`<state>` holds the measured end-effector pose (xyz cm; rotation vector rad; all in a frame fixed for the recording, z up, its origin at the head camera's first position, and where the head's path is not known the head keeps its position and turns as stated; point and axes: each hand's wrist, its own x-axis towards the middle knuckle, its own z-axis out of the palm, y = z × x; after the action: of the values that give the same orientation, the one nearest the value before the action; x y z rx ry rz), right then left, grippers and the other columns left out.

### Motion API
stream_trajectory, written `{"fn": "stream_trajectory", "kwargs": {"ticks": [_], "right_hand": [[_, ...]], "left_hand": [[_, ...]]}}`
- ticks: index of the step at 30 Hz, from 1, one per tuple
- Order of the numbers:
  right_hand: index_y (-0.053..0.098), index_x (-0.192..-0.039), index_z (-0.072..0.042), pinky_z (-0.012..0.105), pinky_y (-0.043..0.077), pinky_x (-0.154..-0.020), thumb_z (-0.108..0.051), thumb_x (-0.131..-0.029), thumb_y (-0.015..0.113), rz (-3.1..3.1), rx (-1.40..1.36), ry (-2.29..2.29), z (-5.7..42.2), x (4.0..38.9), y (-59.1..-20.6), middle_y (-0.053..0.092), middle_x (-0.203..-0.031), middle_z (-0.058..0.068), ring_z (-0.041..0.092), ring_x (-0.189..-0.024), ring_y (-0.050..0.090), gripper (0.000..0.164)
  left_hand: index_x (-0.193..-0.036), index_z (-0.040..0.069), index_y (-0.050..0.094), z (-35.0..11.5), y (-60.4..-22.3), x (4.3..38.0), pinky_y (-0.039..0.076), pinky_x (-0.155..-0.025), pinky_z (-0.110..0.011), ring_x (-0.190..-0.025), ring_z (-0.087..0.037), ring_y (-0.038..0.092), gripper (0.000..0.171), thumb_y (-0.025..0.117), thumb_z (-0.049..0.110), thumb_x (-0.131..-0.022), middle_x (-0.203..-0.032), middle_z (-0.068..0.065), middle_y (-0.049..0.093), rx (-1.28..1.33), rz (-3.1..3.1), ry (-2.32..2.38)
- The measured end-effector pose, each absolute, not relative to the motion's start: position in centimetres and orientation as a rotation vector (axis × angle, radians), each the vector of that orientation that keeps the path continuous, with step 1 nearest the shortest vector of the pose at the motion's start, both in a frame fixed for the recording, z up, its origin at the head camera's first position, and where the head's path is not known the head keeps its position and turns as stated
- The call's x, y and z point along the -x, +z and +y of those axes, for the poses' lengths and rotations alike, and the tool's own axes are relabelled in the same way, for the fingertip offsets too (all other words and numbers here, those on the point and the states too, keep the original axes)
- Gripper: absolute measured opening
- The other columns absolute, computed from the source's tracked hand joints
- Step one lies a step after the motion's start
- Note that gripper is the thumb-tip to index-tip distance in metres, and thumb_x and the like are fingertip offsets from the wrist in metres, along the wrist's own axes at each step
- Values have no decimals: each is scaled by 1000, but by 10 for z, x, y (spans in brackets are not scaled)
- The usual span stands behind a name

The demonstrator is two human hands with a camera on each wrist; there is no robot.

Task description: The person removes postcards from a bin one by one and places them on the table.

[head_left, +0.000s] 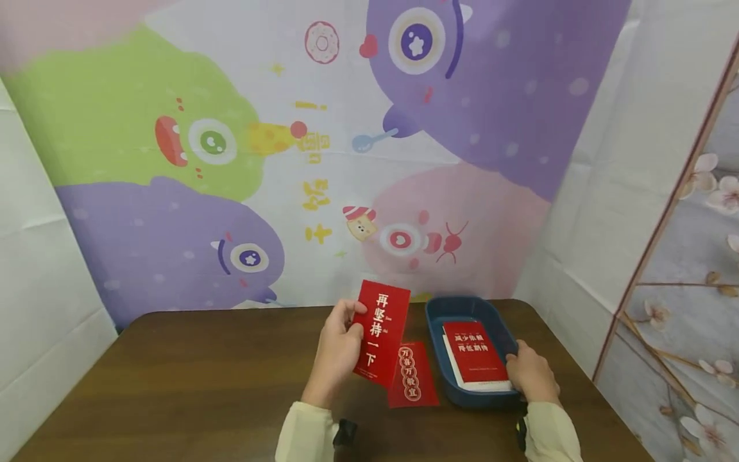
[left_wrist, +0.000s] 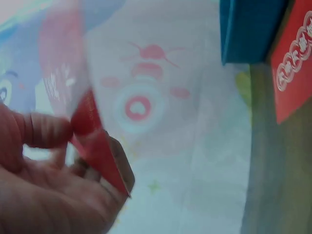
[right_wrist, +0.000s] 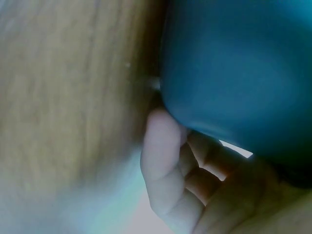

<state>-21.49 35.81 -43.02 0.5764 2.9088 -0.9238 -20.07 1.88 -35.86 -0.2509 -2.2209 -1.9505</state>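
Above the table, my left hand [head_left: 340,343] pinches a red envelope [head_left: 383,327] with white characters by its left edge, thumb in front. In the left wrist view the envelope [left_wrist: 95,146] is seen almost edge-on between thumb and fingers. A second red envelope [head_left: 424,378] with ringed gold characters lies on the table, partly behind the held one. My right hand [head_left: 534,373] grips the right side of a blue plastic bin [head_left: 441,366]; in the right wrist view its fingers [right_wrist: 163,141] curl against the bin's outer wall. Inside lie a red envelope [head_left: 476,353] and a white item [head_left: 485,386] beneath it.
The dark wooden table [head_left: 202,372] extends to the left of the bin. A cartoon-print cloth [head_left: 323,269] hangs behind its back edge. White cloth [head_left: 577,269] and a flower-patterned panel [head_left: 687,333] stand at the right.
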Motion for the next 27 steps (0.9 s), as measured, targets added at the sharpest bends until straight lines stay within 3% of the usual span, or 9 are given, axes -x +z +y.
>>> {"fn": "stream_trajectory", "kwargs": {"ticks": [6, 14, 27], "right_hand": [[30, -142, 3, 52, 48, -62, -20, -98, 45, 2939, -550, -904, 360, 212, -428, 46, -126, 41, 52, -99, 52, 52], [26, -145, 3, 48, 49, -60, -21, -100, 43, 2925, -563, -910, 360, 216, -421, 41, -131, 41, 52, -102, 52, 54], [26, -145, 4, 47, 51, -59, -21, -100, 44, 2894, -603, -917, 360, 214, -429, 39, -133, 42, 53, -103, 51, 54]], "left_hand": [[-118, 6, 44, 16, -371, 200, 54, -68, -41, -92, -29, 57, 22, 42, 5, -96, -120, -18, 52, 51, -2282, -1918], [-122, -4, 50, 34, -385, 212, 51, -85, -51, -101, -35, 54, 31, 53, -1, -91, -117, -24, 47, 254, -2521, -1568], [-129, -8, 52, 40, -419, 220, 60, -73, -45, -90, -30, 61, 46, 66, -2, -85, -117, -26, 60, 341, -2669, -1594]]}}
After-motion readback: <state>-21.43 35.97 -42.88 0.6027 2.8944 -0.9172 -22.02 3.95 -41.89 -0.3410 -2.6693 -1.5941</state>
